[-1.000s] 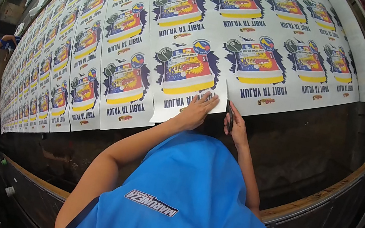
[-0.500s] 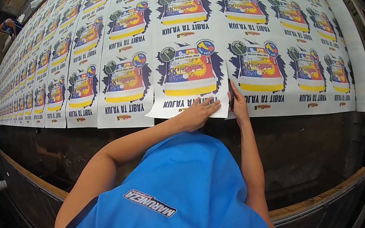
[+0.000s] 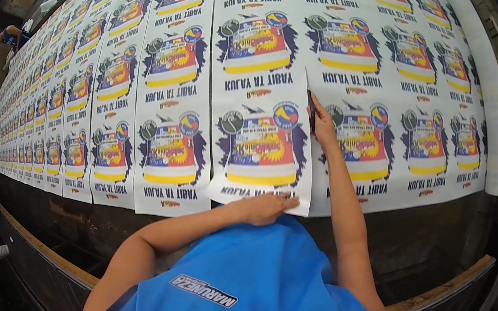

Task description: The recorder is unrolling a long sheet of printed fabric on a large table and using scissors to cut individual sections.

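Observation:
A wide white sheet (image 3: pixel 314 87) printed with rows of repeated colourful logos lies in front of me. My right hand (image 3: pixel 323 129) grips a slim black cutting tool (image 3: pixel 312 108), its exact kind partly hidden by the fingers. The tool sits at a slit between two columns of prints. Left of this slit is a printed strip (image 3: pixel 258 180), its near end partly separated from the columns beside it. My left hand (image 3: pixel 267 208) holds that near end at its lower right corner, fingers on top; the thumb is hidden.
Further cut strips (image 3: pixel 165 197) lie side by side to the left. A rolled edge of the sheet (image 3: pixel 496 179) runs along the right. Nearer me is a dark gap, then a wood-topped ledge (image 3: pixel 438 292). At the far left, another person (image 3: pixel 11 37) is beside the sheet.
The slit reaches farther up the sheet, and my right hand has moved away from me along it with the tool. My left hand stays at the strip's near end. The view has shifted forward.

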Demonstrator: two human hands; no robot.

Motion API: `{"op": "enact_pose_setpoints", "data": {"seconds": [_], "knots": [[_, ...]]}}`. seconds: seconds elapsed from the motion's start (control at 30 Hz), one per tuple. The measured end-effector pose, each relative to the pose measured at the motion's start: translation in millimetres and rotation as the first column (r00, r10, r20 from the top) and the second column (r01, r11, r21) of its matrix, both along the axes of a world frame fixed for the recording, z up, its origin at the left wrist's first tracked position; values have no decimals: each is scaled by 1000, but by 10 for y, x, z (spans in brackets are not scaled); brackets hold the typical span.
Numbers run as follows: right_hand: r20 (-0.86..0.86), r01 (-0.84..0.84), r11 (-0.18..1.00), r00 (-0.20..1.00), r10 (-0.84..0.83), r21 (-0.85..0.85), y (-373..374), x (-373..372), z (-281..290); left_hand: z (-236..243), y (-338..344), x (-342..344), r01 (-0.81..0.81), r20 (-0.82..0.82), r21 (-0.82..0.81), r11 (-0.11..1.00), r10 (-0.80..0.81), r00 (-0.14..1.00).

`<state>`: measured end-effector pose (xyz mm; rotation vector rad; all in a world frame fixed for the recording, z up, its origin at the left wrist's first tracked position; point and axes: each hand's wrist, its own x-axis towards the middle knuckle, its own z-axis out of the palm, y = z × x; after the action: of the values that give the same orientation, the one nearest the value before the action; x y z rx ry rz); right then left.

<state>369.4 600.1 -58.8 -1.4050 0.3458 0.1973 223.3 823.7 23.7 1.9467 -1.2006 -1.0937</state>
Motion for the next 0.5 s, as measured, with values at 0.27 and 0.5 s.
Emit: {"op": "enact_pose_setpoints", "data": {"seconds": [0.27,0.5], "knots": [[-15,-49,999,999,49,-21,22,1604,-10,-288,10,497,97,-398,-16,995,-95,912],[21,-56,995,998,58,-88,-25,3267,-233,-667,-40,838,133,-693,-81,988,-152,705]]}}
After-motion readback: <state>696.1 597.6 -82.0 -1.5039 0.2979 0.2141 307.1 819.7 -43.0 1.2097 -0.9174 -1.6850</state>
